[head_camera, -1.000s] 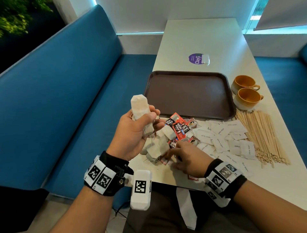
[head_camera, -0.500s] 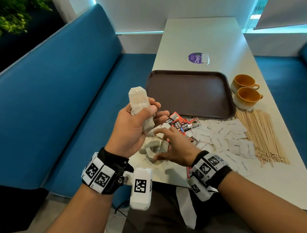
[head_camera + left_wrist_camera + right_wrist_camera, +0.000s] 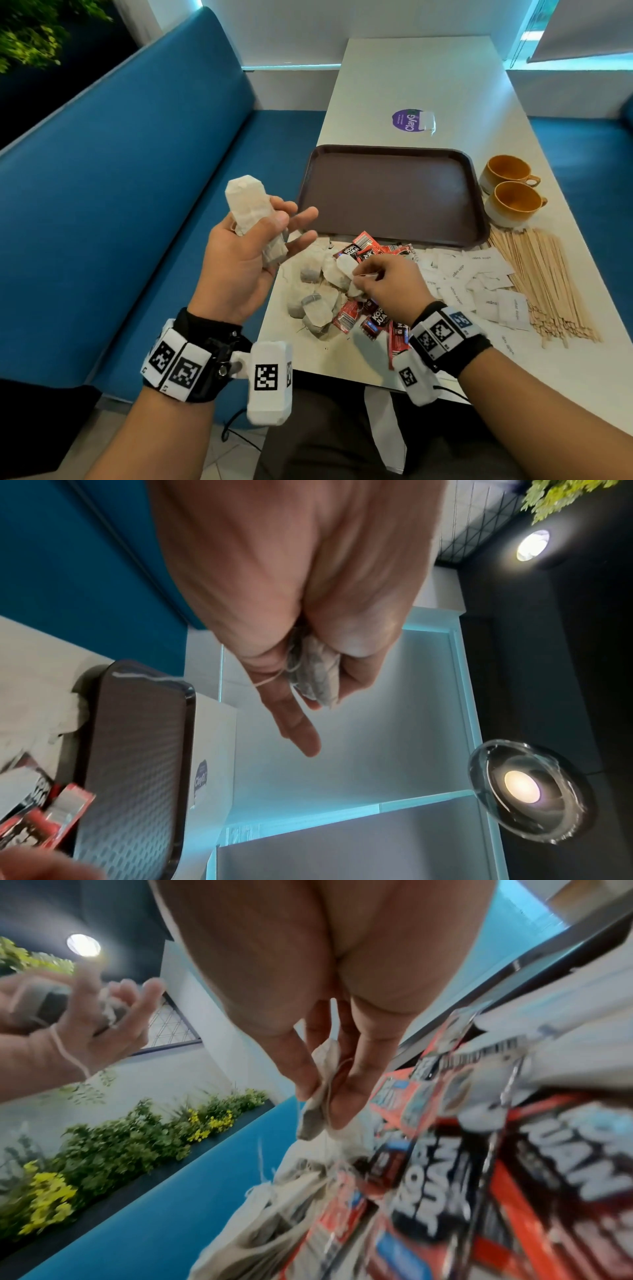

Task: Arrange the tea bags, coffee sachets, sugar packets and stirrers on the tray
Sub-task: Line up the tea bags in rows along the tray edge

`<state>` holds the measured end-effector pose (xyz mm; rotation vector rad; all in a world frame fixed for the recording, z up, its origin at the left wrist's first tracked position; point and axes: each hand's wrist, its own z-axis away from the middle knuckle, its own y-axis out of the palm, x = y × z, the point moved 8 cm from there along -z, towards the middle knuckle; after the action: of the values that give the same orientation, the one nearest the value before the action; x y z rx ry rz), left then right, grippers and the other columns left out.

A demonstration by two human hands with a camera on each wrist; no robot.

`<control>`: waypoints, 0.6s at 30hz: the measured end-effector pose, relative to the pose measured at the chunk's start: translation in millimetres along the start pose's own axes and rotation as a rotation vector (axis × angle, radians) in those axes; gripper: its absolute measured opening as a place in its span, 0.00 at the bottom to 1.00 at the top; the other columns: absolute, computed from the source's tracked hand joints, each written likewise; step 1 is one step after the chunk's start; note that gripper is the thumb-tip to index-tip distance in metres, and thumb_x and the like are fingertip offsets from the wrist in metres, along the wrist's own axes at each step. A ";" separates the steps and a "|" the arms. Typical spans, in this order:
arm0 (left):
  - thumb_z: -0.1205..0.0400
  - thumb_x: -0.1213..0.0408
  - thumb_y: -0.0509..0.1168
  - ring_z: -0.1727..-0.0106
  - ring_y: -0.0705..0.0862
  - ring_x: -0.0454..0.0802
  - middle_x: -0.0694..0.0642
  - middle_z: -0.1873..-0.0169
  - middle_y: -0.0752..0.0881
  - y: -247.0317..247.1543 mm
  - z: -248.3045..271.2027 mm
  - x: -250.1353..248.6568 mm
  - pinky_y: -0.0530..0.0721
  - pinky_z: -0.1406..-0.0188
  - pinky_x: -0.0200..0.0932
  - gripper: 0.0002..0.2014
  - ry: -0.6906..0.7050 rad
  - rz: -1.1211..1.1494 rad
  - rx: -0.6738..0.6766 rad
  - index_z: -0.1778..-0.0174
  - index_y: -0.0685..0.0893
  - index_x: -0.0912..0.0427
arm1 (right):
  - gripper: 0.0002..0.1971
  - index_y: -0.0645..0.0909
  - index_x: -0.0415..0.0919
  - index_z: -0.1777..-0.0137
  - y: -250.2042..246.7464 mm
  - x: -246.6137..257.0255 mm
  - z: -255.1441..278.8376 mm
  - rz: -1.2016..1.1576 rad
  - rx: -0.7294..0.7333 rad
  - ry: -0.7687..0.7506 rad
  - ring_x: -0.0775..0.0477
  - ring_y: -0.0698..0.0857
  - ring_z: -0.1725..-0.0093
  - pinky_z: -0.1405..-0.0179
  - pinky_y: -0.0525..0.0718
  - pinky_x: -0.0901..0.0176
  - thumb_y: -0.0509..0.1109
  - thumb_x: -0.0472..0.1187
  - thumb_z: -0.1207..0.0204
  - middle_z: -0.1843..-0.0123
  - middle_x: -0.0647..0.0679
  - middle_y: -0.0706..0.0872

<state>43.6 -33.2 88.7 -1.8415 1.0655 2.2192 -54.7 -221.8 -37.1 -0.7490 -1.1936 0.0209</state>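
Blue booth seating flanks the white table (image 3: 394, 73) where our left hand (image 3: 239, 263), raised off the near-left corner, clamps a stack of tea bags (image 3: 251, 212) under the thumb with the fingers splayed loose. Our right hand (image 3: 394, 284) pinches 1 tea bag (image 3: 318, 1093) between thumb and fingertips just above the mixed pile of tea bags (image 3: 315, 291) and red coffee sachets (image 3: 368, 251). Behind the pile sits the brown tray (image 3: 390, 195), with white sugar packets (image 3: 479, 281) and wooden stirrers (image 3: 541, 281) spread to its right, near 2 orange cups (image 3: 512, 190).
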 end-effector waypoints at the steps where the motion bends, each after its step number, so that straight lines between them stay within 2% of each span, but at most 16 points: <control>1: 0.14 0.78 0.62 0.39 0.90 0.68 0.59 0.51 0.87 -4.1 -0.8 -2.2 0.91 0.53 0.49 0.07 0.016 -0.001 -0.012 0.51 0.82 0.64 | 0.05 0.90 0.49 0.56 -6.8 0.0 -1.3 0.011 -0.031 -0.015 0.53 0.91 0.57 0.56 0.91 0.59 0.79 0.37 0.24 0.57 0.54 0.91; 4: 0.13 0.77 0.62 0.47 0.93 0.63 0.58 0.53 0.88 -19.7 -4.9 6.0 0.91 0.57 0.45 0.07 0.002 -0.016 -0.076 0.50 0.83 0.63 | 0.06 0.90 0.49 0.57 -22.4 6.5 -1.6 -0.040 -0.073 -0.051 0.57 0.90 0.60 0.57 0.87 0.63 0.80 0.36 0.26 0.59 0.54 0.92; 6: 0.13 0.76 0.64 0.56 0.93 0.57 0.58 0.55 0.88 -29.6 -5.3 27.6 0.90 0.62 0.41 0.05 -0.096 -0.052 -0.125 0.48 0.83 0.63 | 0.07 0.91 0.48 0.56 -29.4 18.6 1.4 -0.124 -0.067 -0.099 0.58 0.91 0.61 0.58 0.86 0.66 0.82 0.35 0.27 0.59 0.54 0.93; 9: 0.13 0.72 0.66 0.65 0.90 0.52 0.59 0.57 0.88 -38.3 1.7 72.2 0.89 0.69 0.38 0.03 -0.309 -0.080 -0.167 0.46 0.83 0.66 | 0.09 0.91 0.46 0.55 -40.2 43.0 6.6 -0.297 -0.017 -0.214 0.51 0.93 0.57 0.53 0.92 0.54 0.82 0.31 0.27 0.58 0.49 0.94; 11: 0.13 0.68 0.68 0.66 0.89 0.52 0.61 0.57 0.87 -37.5 8.0 99.7 0.88 0.72 0.38 0.06 -0.419 -0.076 -0.157 0.45 0.83 0.67 | 0.10 0.90 0.41 0.53 -42.8 61.6 13.0 -0.456 0.092 -0.277 0.46 0.93 0.57 0.51 0.91 0.51 0.81 0.27 0.28 0.57 0.44 0.93; 15: 0.19 0.53 0.70 0.68 0.89 0.55 0.63 0.56 0.89 -20.8 20.2 132.3 0.85 0.77 0.39 0.21 -0.556 -0.040 -0.094 0.38 0.83 0.67 | 0.11 0.87 0.32 0.47 -35.0 93.6 32.1 -0.641 0.373 -0.347 0.46 0.89 0.55 0.51 0.89 0.56 0.78 0.24 0.28 0.56 0.40 0.89; 16: 0.20 0.49 0.69 0.68 0.89 0.55 0.62 0.56 0.90 -13.2 22.5 135.6 0.85 0.77 0.40 0.24 -0.584 -0.021 -0.048 0.37 0.85 0.65 | 0.11 0.87 0.31 0.45 -31.0 96.5 35.5 -0.636 0.431 -0.350 0.46 0.89 0.55 0.50 0.89 0.55 0.77 0.24 0.28 0.56 0.40 0.89; 18: 0.14 0.40 0.59 0.66 0.88 0.54 0.60 0.53 0.90 5.0 27.4 138.6 0.84 0.76 0.41 0.29 -0.633 0.037 0.109 0.29 0.85 0.60 | 0.12 0.86 0.30 0.43 -21.9 93.3 37.2 -0.548 0.511 -0.343 0.45 0.89 0.53 0.46 0.90 0.48 0.76 0.23 0.25 0.54 0.41 0.90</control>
<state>-20.6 -73.0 -30.8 -0.9593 1.0515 2.4383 -56.9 -182.8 58.0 0.0478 -1.6048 -0.0016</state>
